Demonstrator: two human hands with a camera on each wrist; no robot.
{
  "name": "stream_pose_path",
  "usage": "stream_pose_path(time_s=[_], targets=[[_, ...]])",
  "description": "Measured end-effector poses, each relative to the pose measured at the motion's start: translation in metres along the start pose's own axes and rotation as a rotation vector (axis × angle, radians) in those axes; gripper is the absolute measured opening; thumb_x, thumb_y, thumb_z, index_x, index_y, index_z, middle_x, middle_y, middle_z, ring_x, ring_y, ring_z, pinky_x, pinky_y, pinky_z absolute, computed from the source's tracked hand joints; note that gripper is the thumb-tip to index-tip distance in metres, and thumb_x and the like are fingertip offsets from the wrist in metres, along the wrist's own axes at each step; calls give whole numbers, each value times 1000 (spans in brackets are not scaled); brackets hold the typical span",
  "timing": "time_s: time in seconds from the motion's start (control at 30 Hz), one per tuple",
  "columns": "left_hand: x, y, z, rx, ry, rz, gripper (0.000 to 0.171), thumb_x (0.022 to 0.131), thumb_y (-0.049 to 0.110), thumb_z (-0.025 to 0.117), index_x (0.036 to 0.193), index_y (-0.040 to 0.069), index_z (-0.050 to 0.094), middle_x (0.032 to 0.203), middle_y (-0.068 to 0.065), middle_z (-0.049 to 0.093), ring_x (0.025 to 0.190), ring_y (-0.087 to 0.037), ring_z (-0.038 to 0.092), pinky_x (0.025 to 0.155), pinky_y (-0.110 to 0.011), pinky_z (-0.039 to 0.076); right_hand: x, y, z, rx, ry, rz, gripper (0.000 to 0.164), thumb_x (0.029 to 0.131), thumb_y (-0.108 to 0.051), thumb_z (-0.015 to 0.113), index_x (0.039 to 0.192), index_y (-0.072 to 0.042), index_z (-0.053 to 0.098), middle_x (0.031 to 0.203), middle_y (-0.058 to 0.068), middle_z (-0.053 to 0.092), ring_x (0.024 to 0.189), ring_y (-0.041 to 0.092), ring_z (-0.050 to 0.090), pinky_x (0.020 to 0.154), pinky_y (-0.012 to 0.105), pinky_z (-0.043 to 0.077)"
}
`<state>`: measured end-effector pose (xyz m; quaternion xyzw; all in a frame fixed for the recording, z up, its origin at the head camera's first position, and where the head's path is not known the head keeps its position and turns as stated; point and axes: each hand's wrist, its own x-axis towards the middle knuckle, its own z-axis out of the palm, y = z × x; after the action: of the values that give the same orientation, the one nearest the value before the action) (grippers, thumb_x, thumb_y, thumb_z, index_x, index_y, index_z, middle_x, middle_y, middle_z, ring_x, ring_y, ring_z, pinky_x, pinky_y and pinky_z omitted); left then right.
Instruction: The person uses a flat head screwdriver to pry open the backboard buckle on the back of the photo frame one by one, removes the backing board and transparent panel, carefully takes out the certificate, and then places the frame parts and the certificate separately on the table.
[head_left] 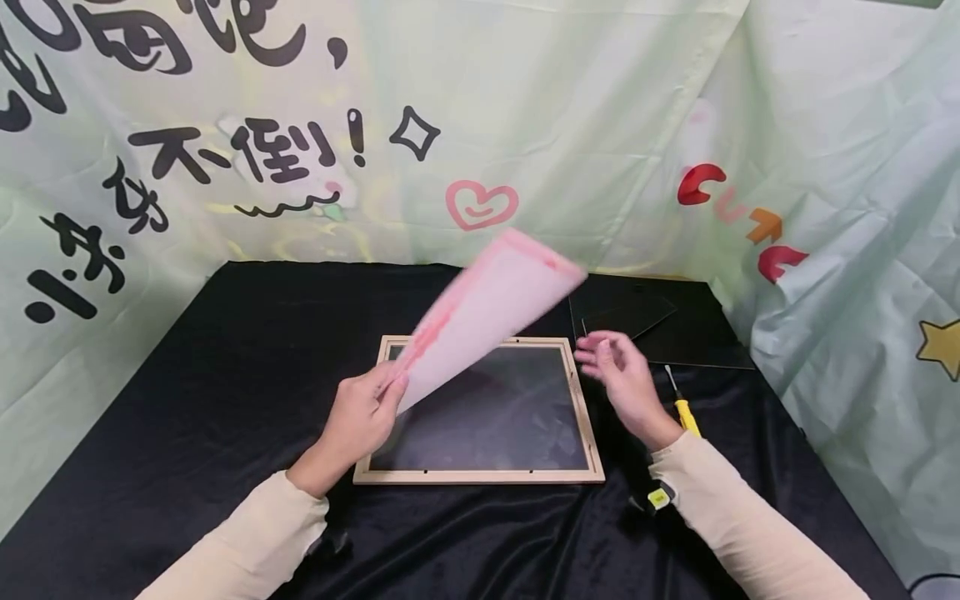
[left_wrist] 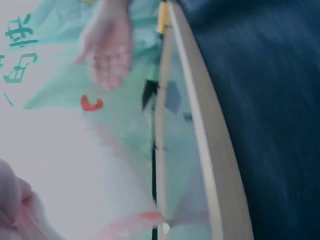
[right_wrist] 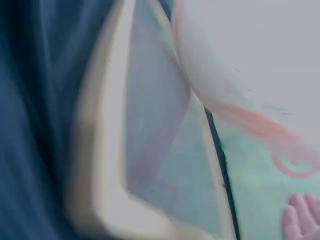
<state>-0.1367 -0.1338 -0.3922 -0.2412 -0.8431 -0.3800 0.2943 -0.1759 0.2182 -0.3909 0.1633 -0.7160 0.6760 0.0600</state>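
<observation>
My left hand (head_left: 366, 417) pinches one corner of a white paper sheet (head_left: 495, 308) with pink-red edges. The sheet is held tilted above a light wooden picture frame (head_left: 480, 477) with a clear, shiny pane lying on the black cloth. Beyond the frame's right side, my right hand (head_left: 622, 379) is raised, its fingers loosely extended and holding nothing. In the left wrist view the paper (left_wrist: 65, 165) spreads out from the left thumb, blurred, beside the frame's edge (left_wrist: 215, 150). The right wrist view shows the paper (right_wrist: 250, 55) over the frame and the right fingertips (right_wrist: 302, 217) low at right.
A screwdriver (head_left: 684, 412) with a yellow handle lies to the right, partly behind the right wrist. At the back right is a flat black board (head_left: 705, 333). Black cloth (head_left: 187, 433) covers the table, and a printed pale green curtain (head_left: 585, 100) hangs around it.
</observation>
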Motion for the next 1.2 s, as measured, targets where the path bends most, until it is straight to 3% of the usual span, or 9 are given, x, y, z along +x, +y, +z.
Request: stream_pose_path(time_s=[0.17,0.33,0.5,0.63,0.8,0.93,1.03,1.1,1.2], targets=[[4,19,5,-187,197,-122,9,89,-3,64,98,-3,62,84,-14,71,72,-21,67,59,-24,51,-17,1,31,281,-200,361,48,104,-25,46,127,16,35,115,18,61,102,23,63,88,39,53],[12,42,19,-413,297,-245,14,96,-2,55,108,-8,54,92,-18,65,83,-16,59,70,-18,47,-27,-8,66,436,-380,495,61,103,-32,49,133,15,26,120,21,58,106,26,62,90,43,51],[15,49,34,-666,243,-329,38,97,-5,51,133,-5,41,118,-20,56,103,-19,60,83,-23,52,-14,-23,93,578,-192,454,30,104,-16,46,128,-3,33,103,8,67,94,19,66,85,38,54],[15,40,37,-832,185,-489,60,91,-14,55,144,2,31,120,-19,56,100,-21,64,79,-31,56,4,-24,90,469,-24,440,33,101,3,41,132,-4,33,89,4,70,82,15,67,71,30,55],[23,9,22,-1000,266,-832,45,92,-13,52,132,2,36,102,-13,60,83,-15,67,67,-31,57,17,-9,58,356,-126,479,42,99,9,37,139,3,23,87,4,69,80,16,67,69,31,54],[24,-21,-1,-998,264,-994,48,96,-8,49,138,3,29,118,-17,51,85,-14,65,71,-30,57,24,-3,23,232,-267,500,46,100,9,37,142,8,18,88,5,70,80,16,68,70,33,56],[20,-36,-15,-908,139,-1040,52,95,-6,52,140,2,27,126,-23,48,83,-15,66,72,-29,57,31,-5,1,86,-348,502,50,100,6,40,144,8,17,92,9,70,83,19,68,72,36,57],[18,-42,-21,-831,24,-1012,54,92,-7,56,139,1,30,126,-26,51,81,-18,67,73,-30,57,37,-9,-10,-20,-375,497,51,99,4,43,144,9,19,94,13,70,82,21,68,72,37,57],[18,-46,-24,-630,-147,-864,51,87,-8,63,133,0,43,120,-26,59,81,-20,67,69,-31,57,49,-13,-19,-232,-348,473,51,97,3,49,142,10,25,94,17,68,79,22,67,72,38,57]])
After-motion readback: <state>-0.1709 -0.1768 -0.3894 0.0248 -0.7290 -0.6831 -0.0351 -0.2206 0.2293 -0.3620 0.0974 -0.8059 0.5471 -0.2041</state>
